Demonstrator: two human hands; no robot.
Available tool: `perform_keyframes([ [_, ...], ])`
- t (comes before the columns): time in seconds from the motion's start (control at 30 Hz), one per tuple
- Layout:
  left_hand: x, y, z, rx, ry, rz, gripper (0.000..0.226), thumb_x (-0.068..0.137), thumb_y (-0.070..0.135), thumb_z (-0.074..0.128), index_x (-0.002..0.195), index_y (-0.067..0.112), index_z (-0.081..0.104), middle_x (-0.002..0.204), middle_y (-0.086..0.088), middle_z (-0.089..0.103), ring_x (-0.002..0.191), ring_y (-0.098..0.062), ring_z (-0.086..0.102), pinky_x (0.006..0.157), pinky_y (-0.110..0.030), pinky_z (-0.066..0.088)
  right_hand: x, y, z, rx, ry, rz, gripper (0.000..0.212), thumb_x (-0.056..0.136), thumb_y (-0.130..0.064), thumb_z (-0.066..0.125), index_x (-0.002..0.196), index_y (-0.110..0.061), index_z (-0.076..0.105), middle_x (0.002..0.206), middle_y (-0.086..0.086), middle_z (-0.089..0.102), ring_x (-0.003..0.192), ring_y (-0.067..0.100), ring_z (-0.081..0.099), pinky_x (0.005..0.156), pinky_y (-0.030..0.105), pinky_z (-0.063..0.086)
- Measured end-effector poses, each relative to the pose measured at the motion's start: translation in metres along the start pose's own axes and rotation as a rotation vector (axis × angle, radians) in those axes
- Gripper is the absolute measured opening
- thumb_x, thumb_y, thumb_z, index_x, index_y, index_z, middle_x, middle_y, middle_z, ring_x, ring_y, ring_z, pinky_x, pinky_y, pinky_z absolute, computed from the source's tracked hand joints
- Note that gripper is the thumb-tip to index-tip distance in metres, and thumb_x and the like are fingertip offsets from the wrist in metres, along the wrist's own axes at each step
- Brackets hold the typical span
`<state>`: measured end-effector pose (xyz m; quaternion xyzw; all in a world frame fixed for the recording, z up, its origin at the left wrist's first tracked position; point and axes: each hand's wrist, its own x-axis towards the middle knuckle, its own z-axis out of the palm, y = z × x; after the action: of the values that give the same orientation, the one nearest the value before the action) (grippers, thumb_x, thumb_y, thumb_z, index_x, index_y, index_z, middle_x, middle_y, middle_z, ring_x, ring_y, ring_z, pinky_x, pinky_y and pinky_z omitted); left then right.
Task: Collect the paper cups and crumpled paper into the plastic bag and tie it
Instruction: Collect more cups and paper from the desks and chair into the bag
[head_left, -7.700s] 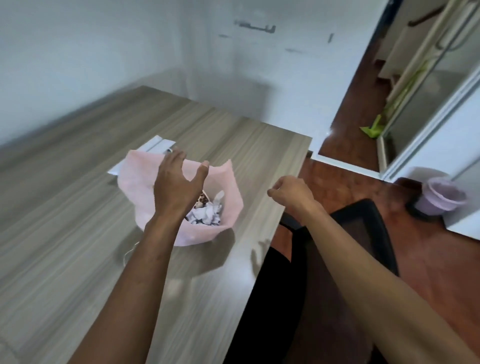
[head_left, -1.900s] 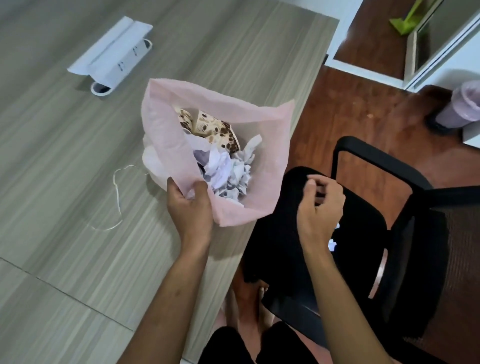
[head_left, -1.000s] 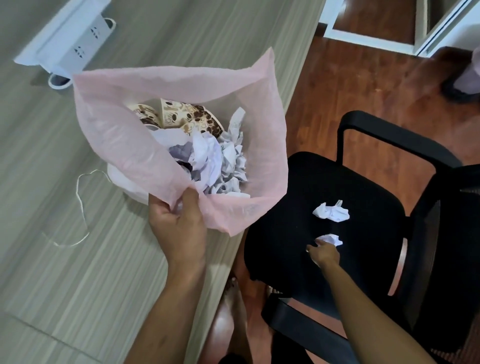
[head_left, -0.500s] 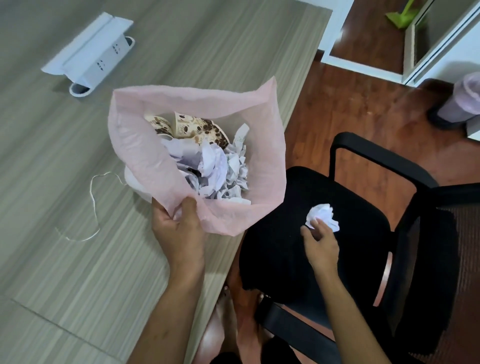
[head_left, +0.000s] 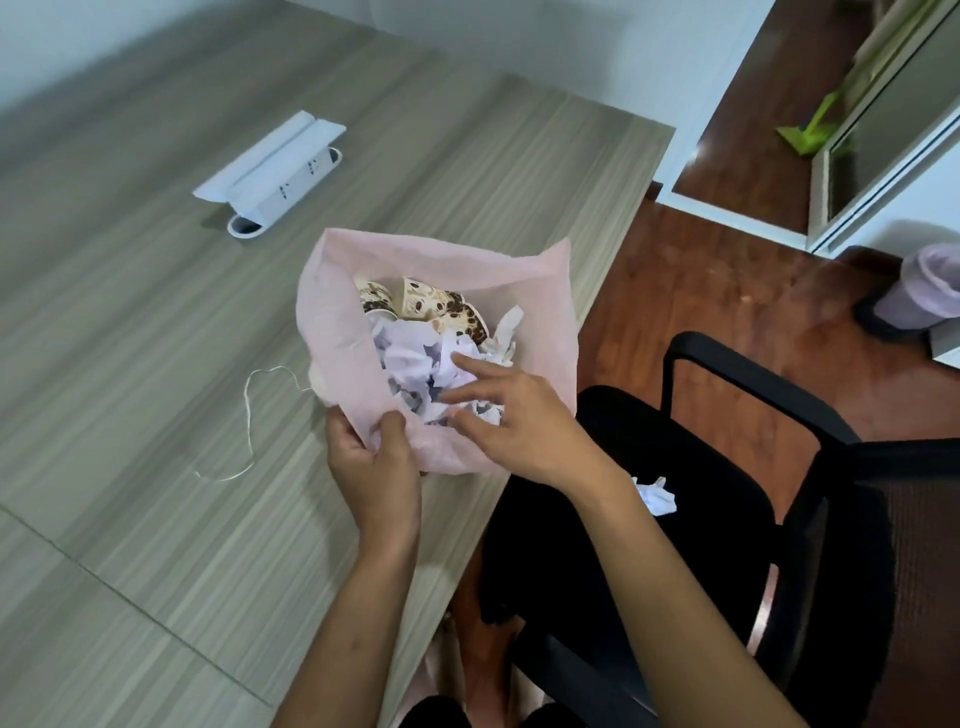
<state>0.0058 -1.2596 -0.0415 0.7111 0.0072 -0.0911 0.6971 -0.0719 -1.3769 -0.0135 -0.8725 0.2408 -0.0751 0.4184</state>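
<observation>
Wood-grain tabletop (head_left: 156, 338) fills the left of my head view, its edge running down the middle, with a red-brown floor and a black office chair (head_left: 649, 519) off to the right. On the table the pink plastic bag (head_left: 332, 322) sits at the near edge, mouth open and facing up toward me. Inside it I can see the paper cups (head_left: 431, 304) with their coffee-bean print at the back and a heap of crumpled paper (head_left: 410, 364) in front of them.

My left hand (head_left: 374, 467) pinches the near rim of the bag between thumb and fingers and holds the mouth open. My right hand (head_left: 514, 415) is over the bag's mouth with the fingers spread and fairly straight, reaching in over the paper; I cannot see anything gripped in it.

One more crumpled ball (head_left: 657, 496) lies on the chair seat, down and to the right of the bag, just past my right forearm. It is a rough lump with no real long axis, so any approach angle should do. My right hand is clearly the nearer one, and the left is busy with the rim, so I judge the right should swing back down to the seat for it.

A thin white string (head_left: 249, 410) lies looped on the table left of the bag, near my left hand, and a white socket box (head_left: 275, 176) sits farther back
</observation>
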Motion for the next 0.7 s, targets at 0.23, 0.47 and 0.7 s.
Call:
perform_keyframes([
  [0.23,-0.006,-0.006,0.016,-0.013,-0.042,-0.023,0.022,0.084,0.000,0.055,0.095,0.019,0.060,0.091,0.005,0.068,0.077,-0.004,0.064,0.071,-0.017,0.048,-0.034,0.055,-0.019,0.237,0.794,0.212,0.019,0.091,-0.016,0.062,0.102,-0.026,0.074,0.110,-0.013,0.065,0.102,0.004,0.062,0.084,0.020,0.051],
  [0.47,-0.021,-0.025,0.051,-0.017,-0.098,-0.062,0.027,0.086,-0.004,0.053,0.109,0.005,0.062,0.099,0.002,0.070,0.084,-0.001,0.066,0.074,-0.016,0.049,-0.063,0.199,0.035,0.084,0.647,0.718,0.038,0.092,-0.019,0.061,0.130,-0.016,0.060,0.142,0.009,0.047,0.127,0.024,0.049,0.106,0.038,0.043],
  [0.7,-0.018,-0.046,0.078,-0.056,-0.065,-0.100,0.030,0.088,-0.001,0.057,0.113,0.014,0.062,0.107,0.005,0.071,0.097,-0.006,0.068,0.079,-0.017,0.051,-0.066,0.299,0.062,-0.104,0.235,1.101,0.060,0.089,-0.030,0.063,0.145,-0.031,0.041,0.163,0.003,0.010,0.141,0.035,0.028,0.102,0.058,0.042],
])
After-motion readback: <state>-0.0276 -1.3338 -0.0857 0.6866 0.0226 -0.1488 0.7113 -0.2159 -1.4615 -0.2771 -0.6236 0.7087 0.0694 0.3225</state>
